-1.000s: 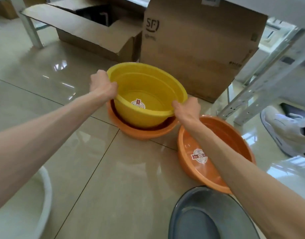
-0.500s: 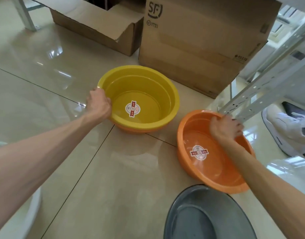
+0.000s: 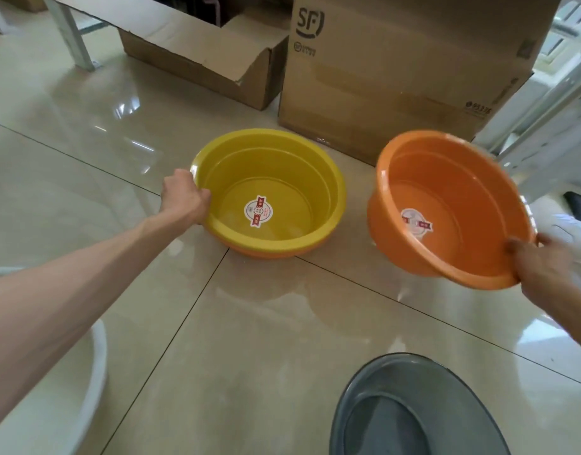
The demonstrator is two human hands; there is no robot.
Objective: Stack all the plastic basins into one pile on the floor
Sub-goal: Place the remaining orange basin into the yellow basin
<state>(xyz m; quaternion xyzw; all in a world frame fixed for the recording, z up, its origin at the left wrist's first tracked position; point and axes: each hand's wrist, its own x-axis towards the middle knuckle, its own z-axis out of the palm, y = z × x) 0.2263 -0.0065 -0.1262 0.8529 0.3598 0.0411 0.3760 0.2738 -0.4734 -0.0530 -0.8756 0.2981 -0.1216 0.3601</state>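
On the tiled floor ahead, our left hand (image 3: 184, 200) grips the yellow basin's (image 3: 282, 178) left rim, steadying the pile, nested in an orange one. Right of it, our right hand (image 3: 541, 264) grips the orange basin (image 3: 446, 192), held aloft, mouth tilted toward us. We should level it, center it, then lower.
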